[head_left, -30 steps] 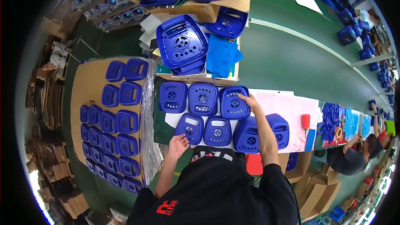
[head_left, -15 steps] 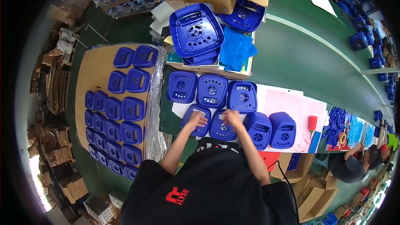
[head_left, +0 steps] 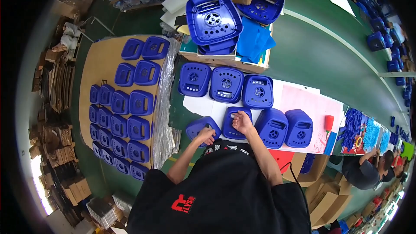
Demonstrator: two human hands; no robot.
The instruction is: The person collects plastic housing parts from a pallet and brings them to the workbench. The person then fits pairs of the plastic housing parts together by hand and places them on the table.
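Note:
My left hand [head_left: 206, 136] is closed at the lower right edge of a blue plastic housing [head_left: 198, 125], which sits turned at an angle on the table's near edge. Curled fingers of my right hand [head_left: 243, 122] are over another blue housing [head_left: 234, 132], near its handle slot; what they pinch, if anything, is hidden. Behind these, a row holds three more housings: a left one [head_left: 194, 79], a middle one [head_left: 226, 84] and a right one [head_left: 258, 92]. Two stacks of housings, one nearer [head_left: 272, 128] and one farther right [head_left: 299, 128], stand to the right of my right hand.
A cardboard-covered pallet [head_left: 97, 54] at left bears rows of blue housings. Beyond the table, a box [head_left: 225, 62] carries more housings and blue sheets [head_left: 255, 43]. A red-handled tool [head_left: 329, 123] lies at right. Open cartons [head_left: 323, 203] and a seated co-worker [head_left: 362, 173] are farther right.
The housing at my left hand has turned and shifted away from the one under my right hand. My left hand has moved down to its edge; my right fingers stay curled over the other housing.

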